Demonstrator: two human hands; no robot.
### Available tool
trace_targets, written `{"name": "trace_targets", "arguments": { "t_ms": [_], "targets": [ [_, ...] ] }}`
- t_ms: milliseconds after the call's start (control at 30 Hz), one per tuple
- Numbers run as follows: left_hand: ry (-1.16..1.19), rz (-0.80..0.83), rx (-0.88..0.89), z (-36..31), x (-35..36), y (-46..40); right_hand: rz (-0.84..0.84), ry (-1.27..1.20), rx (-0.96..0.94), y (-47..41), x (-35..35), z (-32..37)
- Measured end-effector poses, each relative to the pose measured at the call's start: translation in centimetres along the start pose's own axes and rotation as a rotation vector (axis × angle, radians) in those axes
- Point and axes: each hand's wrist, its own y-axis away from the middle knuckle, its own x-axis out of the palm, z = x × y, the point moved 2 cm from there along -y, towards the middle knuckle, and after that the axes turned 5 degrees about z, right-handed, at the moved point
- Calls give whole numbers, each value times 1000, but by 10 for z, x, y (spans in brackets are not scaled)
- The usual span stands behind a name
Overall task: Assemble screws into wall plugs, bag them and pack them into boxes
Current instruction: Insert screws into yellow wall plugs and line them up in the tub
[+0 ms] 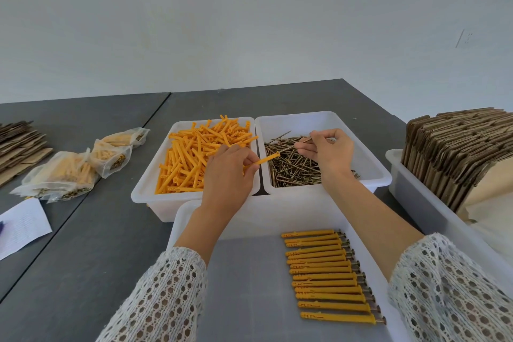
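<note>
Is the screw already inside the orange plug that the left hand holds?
No, the right hand pinches the screw apart from the plug in the left hand.

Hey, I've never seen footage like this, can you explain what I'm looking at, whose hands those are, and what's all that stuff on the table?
One picture, from a camera worn on a person's head, looking down at their own hands. The left hand pinches an orange wall plug; the right hand pinches a screw. Behind them sit a tub of plugs and a tub of screws. The near tray holds a row of finished plugs. Filled bags lie left; folded cardboard stands right.
</note>
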Motion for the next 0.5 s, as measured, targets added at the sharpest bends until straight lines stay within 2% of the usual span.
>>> {"name": "trace_targets", "arguments": {
  "t_ms": [167, 233, 333, 433, 500],
  "targets": [
    [-4, -6, 11, 1, 0, 0, -48, -56, 17, -1, -5, 1],
    [-4, -7, 16, 1, 0, 1, 27, -24, 31, 2, -1, 0],
    [40, -10, 14, -1, 2, 0, 227, 88, 15, 8, 9, 0],
    [259, -7, -76, -2, 4, -2, 361, 151, -32, 11, 12, 4],
    [404, -11, -147, -5, 2, -2, 305, 161, -49, 8, 7, 6]
  ]
}}
